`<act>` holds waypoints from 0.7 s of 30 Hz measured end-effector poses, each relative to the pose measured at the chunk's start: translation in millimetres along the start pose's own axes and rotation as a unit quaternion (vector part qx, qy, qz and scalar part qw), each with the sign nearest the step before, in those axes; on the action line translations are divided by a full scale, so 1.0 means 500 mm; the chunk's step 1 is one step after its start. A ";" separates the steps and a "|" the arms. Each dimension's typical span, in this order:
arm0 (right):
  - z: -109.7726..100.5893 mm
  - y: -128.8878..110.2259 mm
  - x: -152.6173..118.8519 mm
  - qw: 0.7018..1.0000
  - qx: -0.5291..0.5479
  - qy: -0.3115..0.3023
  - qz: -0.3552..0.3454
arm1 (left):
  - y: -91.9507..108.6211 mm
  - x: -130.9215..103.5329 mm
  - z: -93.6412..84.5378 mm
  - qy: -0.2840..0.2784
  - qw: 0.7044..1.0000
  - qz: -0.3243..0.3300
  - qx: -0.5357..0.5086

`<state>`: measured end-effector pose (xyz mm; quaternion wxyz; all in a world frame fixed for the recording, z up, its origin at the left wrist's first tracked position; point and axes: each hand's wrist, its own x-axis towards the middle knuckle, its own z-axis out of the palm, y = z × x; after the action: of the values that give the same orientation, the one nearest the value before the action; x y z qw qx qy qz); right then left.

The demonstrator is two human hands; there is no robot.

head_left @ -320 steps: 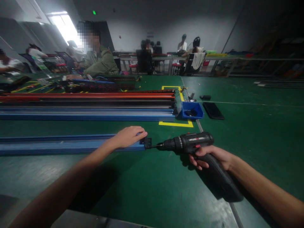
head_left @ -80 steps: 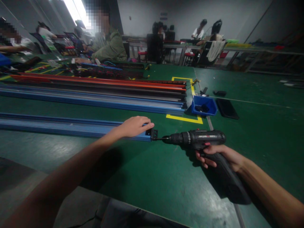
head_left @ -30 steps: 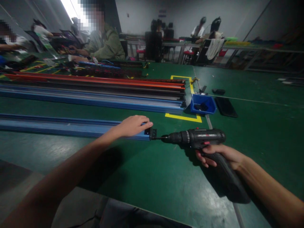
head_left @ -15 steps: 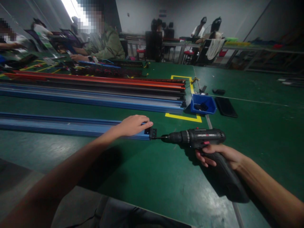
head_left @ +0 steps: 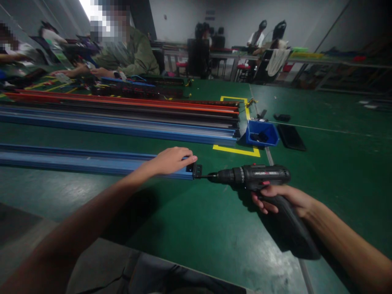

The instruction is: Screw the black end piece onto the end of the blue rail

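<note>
A long blue metal rail (head_left: 101, 162) lies on the green tabletop, with a small black end piece (head_left: 198, 169) at its right end. Draped over that end, my left hand (head_left: 173, 160) grips the rail, its thumb and fingers close to the black piece. My right hand (head_left: 272, 198) is wrapped around the handle of a black cordless drill (head_left: 266, 173), which lies level and points left. The drill's thin bit (head_left: 203, 176) meets the lower part of the end piece; the exact contact point is too small to make out.
Behind lie several blue, black and orange rails (head_left: 147, 124). A blue bin (head_left: 262, 132) with dark parts stands right of them, beside a dark flat tray (head_left: 290, 136). Yellow tape (head_left: 237, 151) marks the table (head_left: 196, 228). A person in a green jacket (head_left: 139, 53) works across it.
My hands, the drill and the rail show almost no movement. Across the table, the person in the green jacket has leaned slightly left and moved their hands.
</note>
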<state>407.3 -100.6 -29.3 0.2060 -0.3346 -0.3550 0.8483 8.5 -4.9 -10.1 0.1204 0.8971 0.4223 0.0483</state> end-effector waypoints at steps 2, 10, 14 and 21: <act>0.001 -0.001 0.000 1.000 0.001 -0.002 -0.002 | 0.000 0.000 0.000 -0.002 1.000 -0.002 -0.001; -0.003 0.002 0.000 1.000 -0.006 -0.005 -0.007 | -0.003 0.000 0.000 -0.006 1.000 -0.001 -0.015; -0.008 0.005 0.001 1.000 -0.002 -0.009 -0.011 | -0.002 0.000 0.001 -0.002 1.000 -0.002 -0.011; 0.001 0.001 0.002 1.000 0.009 0.004 0.000 | 0.002 -0.001 -0.003 -0.001 1.000 -0.002 -0.010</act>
<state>406.2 -100.5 -29.8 0.2103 -0.3366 -0.3467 0.8499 8.6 -5.8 -8.4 0.1298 0.8952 0.4232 0.0509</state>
